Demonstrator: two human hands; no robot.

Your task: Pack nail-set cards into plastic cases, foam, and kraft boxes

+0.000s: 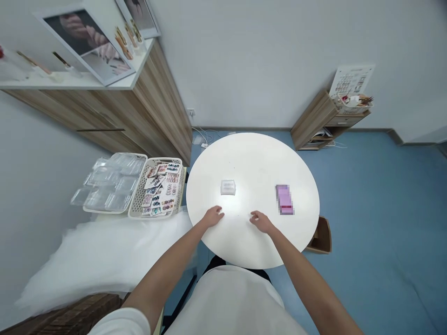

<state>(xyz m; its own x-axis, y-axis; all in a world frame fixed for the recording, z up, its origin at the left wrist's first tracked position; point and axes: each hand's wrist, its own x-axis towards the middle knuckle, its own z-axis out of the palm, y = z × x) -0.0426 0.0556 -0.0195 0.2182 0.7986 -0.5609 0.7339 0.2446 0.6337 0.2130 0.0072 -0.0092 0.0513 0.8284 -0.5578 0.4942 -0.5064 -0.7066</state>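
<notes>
Your left hand [213,216] rests on the near part of the round white desk [254,158], just left of the frame's centre, fingers loosely bent and spread, holding nothing. Your right hand [261,222] lies a little to the right of it, also on the desk top, fingers relaxed and empty, with a bare strip of desk between the two. A small clear plastic box [228,187] sits on the desk just above your left hand in the frame, near it but not touching. A pink flat item [284,199], too blurred to make out, lies to the upper right of your right hand, apart from it and well apart from the clear box. At centre left, beside the desk's edge, a white basket [176,163] holds cards of coloured nail tips, and next to it a second basket [91,210] holds clear plastic cases. A wooden cabinet [146,116] fills the upper left, and a small wooden shelf unit [314,123] stands against the wall at upper right.
</notes>
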